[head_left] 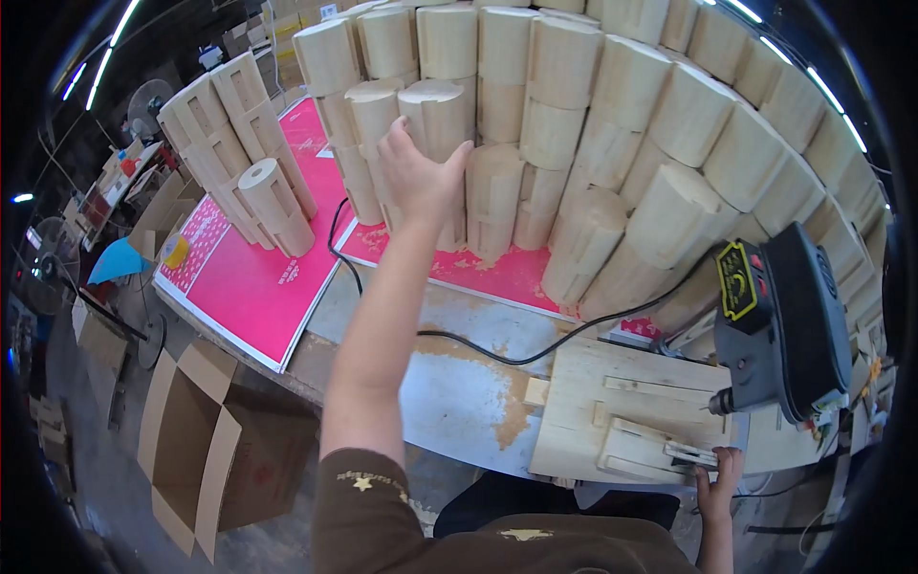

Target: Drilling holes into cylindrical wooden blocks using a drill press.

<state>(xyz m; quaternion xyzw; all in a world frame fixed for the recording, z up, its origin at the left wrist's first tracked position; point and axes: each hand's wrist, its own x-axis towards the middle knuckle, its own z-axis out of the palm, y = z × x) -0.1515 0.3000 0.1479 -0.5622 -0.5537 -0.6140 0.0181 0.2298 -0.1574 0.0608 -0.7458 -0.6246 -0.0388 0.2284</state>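
My left hand [426, 180] reaches out over the bench to the stacked wooden cylinders, its thumb and fingers spread apart. It is in front of a pale wooden cylinder [436, 107] in the upper row; whether the fingertips touch it I cannot tell. At the lower right, my right hand [722, 481] has its fingers curled at the end of a metal clamp [690, 453]. That clamp is on a plywood jig board [566, 421] with wooden strips fixed to it. Above the board stands a dark drill press [784, 325], its chuck [719, 402] pointing down.
Tall stacks of wooden cylinders [564, 62] fill the back and right. More slotted cylinders [275, 203] stand on pink sheeting [251, 304] at left. A black cable [516, 362] crosses the bench. An open cardboard box [222, 450] sits on the floor, with a fan [148, 105] farther back.
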